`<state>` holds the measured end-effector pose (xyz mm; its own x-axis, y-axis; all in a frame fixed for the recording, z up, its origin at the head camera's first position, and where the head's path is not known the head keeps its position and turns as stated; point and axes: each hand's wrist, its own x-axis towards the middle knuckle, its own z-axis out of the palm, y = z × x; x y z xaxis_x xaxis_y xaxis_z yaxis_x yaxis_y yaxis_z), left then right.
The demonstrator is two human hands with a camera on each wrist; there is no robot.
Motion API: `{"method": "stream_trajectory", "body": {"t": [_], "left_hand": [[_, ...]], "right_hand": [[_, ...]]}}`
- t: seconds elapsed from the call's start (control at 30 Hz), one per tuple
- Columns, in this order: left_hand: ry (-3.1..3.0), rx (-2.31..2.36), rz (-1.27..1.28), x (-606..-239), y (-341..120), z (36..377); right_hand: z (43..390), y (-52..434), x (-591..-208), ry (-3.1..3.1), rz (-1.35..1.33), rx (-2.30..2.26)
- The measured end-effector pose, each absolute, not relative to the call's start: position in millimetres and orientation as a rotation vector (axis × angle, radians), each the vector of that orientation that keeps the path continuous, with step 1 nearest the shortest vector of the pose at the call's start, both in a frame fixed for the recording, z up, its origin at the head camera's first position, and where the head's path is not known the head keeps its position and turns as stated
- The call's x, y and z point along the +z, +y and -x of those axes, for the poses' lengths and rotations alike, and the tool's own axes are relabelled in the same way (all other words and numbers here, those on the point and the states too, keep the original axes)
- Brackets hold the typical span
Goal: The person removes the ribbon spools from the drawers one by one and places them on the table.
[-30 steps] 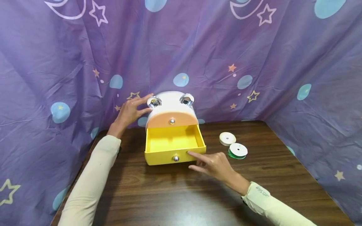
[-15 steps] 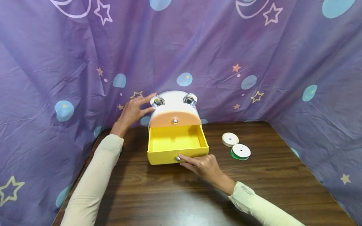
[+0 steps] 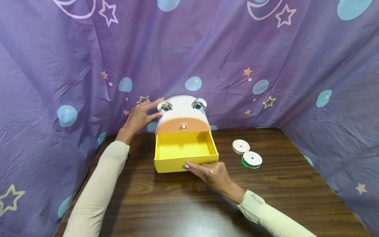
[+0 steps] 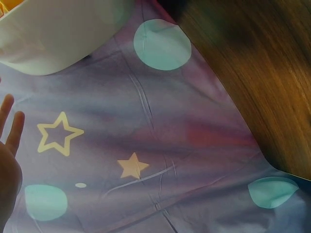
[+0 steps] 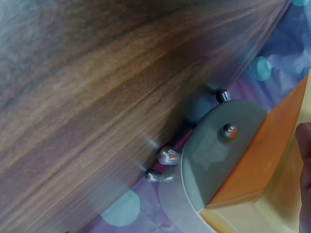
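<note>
On dark wood table (image 3: 177,204): white rounded plastic cabinet (image 3: 181,104) w/ open yellow drawer (image 3: 185,148). L hand (image 3: 139,116) rests on cabinet top, fingers straight. R hand (image 3: 211,173) fingertips touch drawer's silver knob (image 3: 186,166), fingers extended.

Table (image 3: 177,210) under my arms is dark wood w/ visible grain, slight sheen. Box (image 3: 181,103) looks like smooth white plastic, its yellow drawer (image 3: 183,152) matt; the knob (image 3: 186,166) I touch is shiny chrome-like metal. Backdrop (image 3: 207,49) is creased purple cloth, matt.
</note>
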<state>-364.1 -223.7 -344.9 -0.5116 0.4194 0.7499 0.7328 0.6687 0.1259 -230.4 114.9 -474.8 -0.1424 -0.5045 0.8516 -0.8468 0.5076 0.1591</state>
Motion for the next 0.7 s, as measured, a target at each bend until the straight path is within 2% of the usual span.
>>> {"method": "stream_trajectory", "body": {"t": [0.7], "left_hand": [[-2.171,-0.546,0.887,-346,-225,368]], "right_hand": [[269,109,-475,-1.851,-1.048,0.422]]}}
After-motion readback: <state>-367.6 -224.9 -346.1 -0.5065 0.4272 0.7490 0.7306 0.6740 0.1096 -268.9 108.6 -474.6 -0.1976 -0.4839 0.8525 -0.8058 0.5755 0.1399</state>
